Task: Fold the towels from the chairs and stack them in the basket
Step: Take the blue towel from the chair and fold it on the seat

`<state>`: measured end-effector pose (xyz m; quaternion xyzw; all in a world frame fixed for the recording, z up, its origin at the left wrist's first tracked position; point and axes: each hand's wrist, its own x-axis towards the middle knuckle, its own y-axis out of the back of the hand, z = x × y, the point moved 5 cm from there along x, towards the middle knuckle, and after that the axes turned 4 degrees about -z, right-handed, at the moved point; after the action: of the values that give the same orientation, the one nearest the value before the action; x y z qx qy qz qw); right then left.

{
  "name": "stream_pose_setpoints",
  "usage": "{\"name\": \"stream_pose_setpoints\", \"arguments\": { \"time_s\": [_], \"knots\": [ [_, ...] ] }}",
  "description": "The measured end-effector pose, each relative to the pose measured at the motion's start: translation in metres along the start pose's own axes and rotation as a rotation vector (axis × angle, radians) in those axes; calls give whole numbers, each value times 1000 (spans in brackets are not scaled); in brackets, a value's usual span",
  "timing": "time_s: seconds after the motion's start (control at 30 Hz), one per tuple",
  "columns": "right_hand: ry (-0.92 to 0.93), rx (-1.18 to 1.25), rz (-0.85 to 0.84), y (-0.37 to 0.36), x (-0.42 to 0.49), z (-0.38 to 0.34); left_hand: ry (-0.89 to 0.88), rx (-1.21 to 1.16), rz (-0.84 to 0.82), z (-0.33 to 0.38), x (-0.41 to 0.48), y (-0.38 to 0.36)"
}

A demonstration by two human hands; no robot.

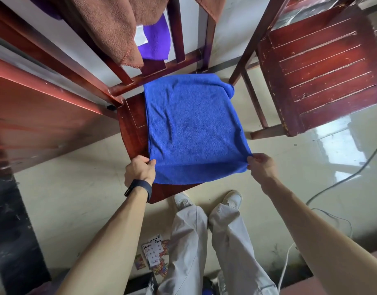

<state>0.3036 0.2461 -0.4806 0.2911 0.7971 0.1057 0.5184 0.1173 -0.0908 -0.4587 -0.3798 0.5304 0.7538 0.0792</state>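
Note:
A blue towel (194, 126) lies spread over the seat of a red wooden chair (130, 122) in the middle of the view, its near edge hanging over the seat front. My left hand (139, 170) pinches the towel's near left corner. At the near right corner my right hand (261, 166) grips the cloth. A brown towel (111, 26) hangs over the chair's backrest, with a purple towel (156, 41) behind it. No basket is in view.
A second dark red chair (323, 67) stands at the right with a bare seat. A wooden table edge (34, 116) runs along the left. Playing cards (153, 254) lie on the floor by my feet. A cable (342, 179) crosses the floor at right.

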Motion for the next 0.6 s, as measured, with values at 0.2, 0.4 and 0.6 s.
{"name": "stream_pose_setpoints", "arguments": {
  "time_s": [0.2,0.4,0.6],
  "knots": [
    [5,129,16,23,-22,-12,-25,-271,29,-5,-25,28],
    [-79,65,-19,16,-22,24,145,-332,-82,-30,-37,5],
    [-117,25,-109,-15,0,48,152,-152,-125,-40,-19,-29]
  ]
}}
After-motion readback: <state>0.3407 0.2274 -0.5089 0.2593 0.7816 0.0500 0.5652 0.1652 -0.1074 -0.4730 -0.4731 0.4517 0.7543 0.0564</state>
